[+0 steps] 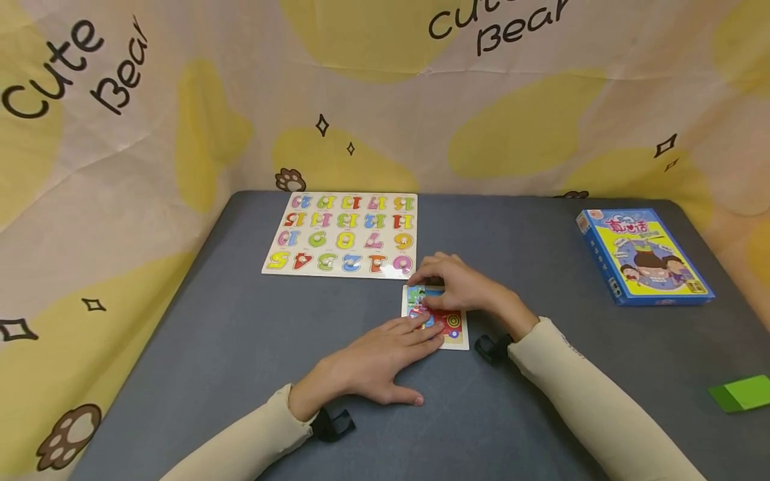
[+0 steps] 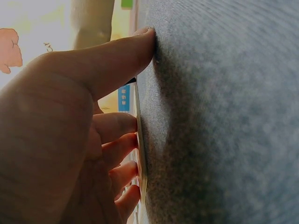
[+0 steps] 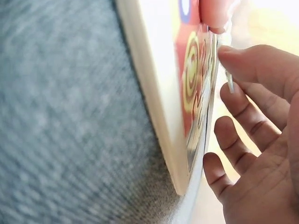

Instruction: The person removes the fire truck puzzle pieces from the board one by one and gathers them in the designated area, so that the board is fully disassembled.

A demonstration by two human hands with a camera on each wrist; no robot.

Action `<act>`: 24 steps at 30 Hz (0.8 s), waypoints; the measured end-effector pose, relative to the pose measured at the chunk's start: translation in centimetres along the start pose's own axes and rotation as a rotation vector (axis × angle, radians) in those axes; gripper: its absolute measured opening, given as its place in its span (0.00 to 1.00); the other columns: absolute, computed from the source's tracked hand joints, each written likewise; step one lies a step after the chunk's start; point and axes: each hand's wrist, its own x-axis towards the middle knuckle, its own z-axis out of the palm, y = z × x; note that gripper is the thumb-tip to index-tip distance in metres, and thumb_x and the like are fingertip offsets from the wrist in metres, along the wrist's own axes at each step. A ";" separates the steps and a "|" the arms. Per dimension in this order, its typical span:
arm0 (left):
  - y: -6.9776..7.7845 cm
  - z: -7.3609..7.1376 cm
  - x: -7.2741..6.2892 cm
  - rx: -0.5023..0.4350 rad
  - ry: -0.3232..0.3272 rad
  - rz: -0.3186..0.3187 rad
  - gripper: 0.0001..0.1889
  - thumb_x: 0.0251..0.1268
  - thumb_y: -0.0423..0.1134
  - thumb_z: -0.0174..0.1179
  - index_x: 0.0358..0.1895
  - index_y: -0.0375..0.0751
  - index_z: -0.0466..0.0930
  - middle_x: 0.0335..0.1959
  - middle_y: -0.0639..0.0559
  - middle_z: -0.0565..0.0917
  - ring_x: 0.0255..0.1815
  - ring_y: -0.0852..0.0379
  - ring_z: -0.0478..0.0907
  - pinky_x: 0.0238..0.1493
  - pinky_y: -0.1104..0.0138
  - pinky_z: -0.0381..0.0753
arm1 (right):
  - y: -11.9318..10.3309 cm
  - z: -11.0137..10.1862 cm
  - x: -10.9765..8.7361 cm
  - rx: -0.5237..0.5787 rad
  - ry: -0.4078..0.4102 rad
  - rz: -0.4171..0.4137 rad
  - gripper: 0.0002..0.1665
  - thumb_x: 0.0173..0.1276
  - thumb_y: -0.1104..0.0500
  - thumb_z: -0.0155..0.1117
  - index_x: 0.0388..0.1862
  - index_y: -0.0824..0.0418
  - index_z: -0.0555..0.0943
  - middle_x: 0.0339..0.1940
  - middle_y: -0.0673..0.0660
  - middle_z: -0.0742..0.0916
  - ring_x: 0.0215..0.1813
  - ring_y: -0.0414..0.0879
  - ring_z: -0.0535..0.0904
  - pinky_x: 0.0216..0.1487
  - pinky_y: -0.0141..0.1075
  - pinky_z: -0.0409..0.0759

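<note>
A small colourful jigsaw board (image 1: 455, 337) lies flat on the grey table. My left hand (image 1: 381, 357) rests its outstretched fingers on the board's lower left part, and its thumb (image 2: 126, 53) touches the tabletop. Over the board's upper right part is my right hand (image 1: 460, 287), its fingers bent. Seen from the right wrist, the thumb and index finger pinch a thin pale piece (image 3: 230, 83) edge-on, close above the board. The picture on that piece cannot be made out. Part of the board is hidden under both hands.
A white number puzzle board (image 1: 361, 230) lies just beyond the small board. At the back right sits a blue and yellow card-game box (image 1: 646, 257). A green block (image 1: 742, 393) is near the right edge. Behind the table hangs a patterned cloth (image 1: 385, 100).
</note>
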 end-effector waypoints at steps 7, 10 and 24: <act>-0.1 0.2 -0.1 -0.003 0.013 0.009 0.48 0.65 0.68 0.60 0.82 0.49 0.55 0.84 0.55 0.54 0.85 0.50 0.49 0.82 0.55 0.53 | 1.1 -0.8 -0.2 0.013 0.062 0.009 0.22 0.61 0.60 0.76 0.55 0.56 0.87 0.44 0.50 0.87 0.47 0.47 0.73 0.52 0.43 0.67; -0.1 0.2 -0.1 -0.007 0.015 0.010 0.48 0.64 0.68 0.61 0.82 0.49 0.55 0.84 0.55 0.55 0.85 0.50 0.49 0.82 0.55 0.53 | 2.2 -1.5 -0.4 0.035 0.101 0.026 0.22 0.62 0.61 0.75 0.56 0.57 0.87 0.44 0.52 0.87 0.46 0.48 0.75 0.51 0.43 0.72; 0.2 0.0 0.0 -0.013 -0.015 -0.015 0.49 0.64 0.68 0.62 0.82 0.50 0.55 0.85 0.57 0.53 0.85 0.52 0.49 0.82 0.56 0.52 | 8.0 -4.9 -1.0 0.007 0.247 0.240 0.20 0.68 0.66 0.68 0.59 0.66 0.84 0.47 0.66 0.83 0.45 0.56 0.74 0.48 0.43 0.71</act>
